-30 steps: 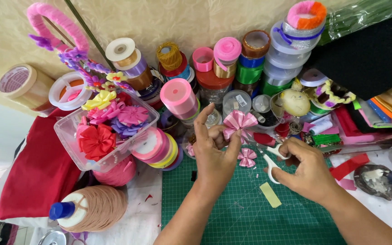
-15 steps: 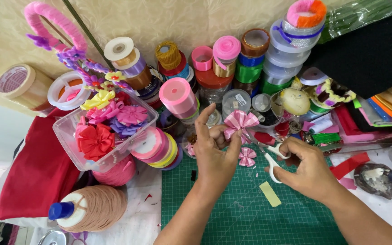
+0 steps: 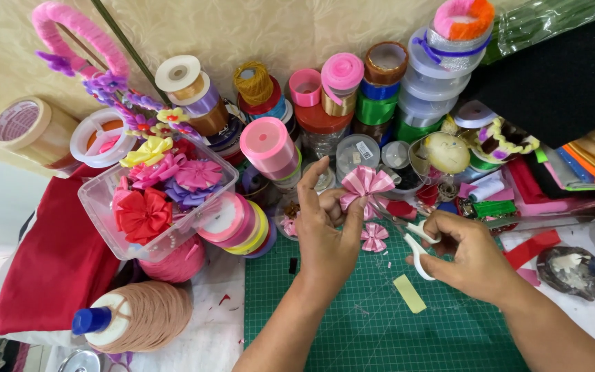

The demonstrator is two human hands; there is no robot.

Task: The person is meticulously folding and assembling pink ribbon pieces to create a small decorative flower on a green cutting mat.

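The left hand [image 3: 325,234] pinches a pink striped ribbon bow [image 3: 365,184] between thumb and fingertips, holding it up above the green cutting mat [image 3: 380,324], with the index finger raised. The right hand [image 3: 473,258], at about three o'clock from the left, is closed through the white handles of a pair of scissors [image 3: 408,231], whose blades point toward ten o'clock and reach the underside of the bow. Just below the bow, at six o'clock from it, a smaller pink bow [image 3: 374,236] lies on the mat. A pale yellow strip [image 3: 409,294] rests on the mat at five o'clock from that small bow. At nine o'clock from the left hand, a clear plastic box [image 3: 98,207] holds red, pink, purple and yellow ribbon flowers, touching a stack of ribbon rolls [image 3: 235,224]. Spools of ribbon [image 3: 342,72] in many colours crowd the tabletop at twelve o'clock. A large spool of tan thread [image 3: 142,313] lies at eight o'clock, near the red cloth [image 3: 56,269].
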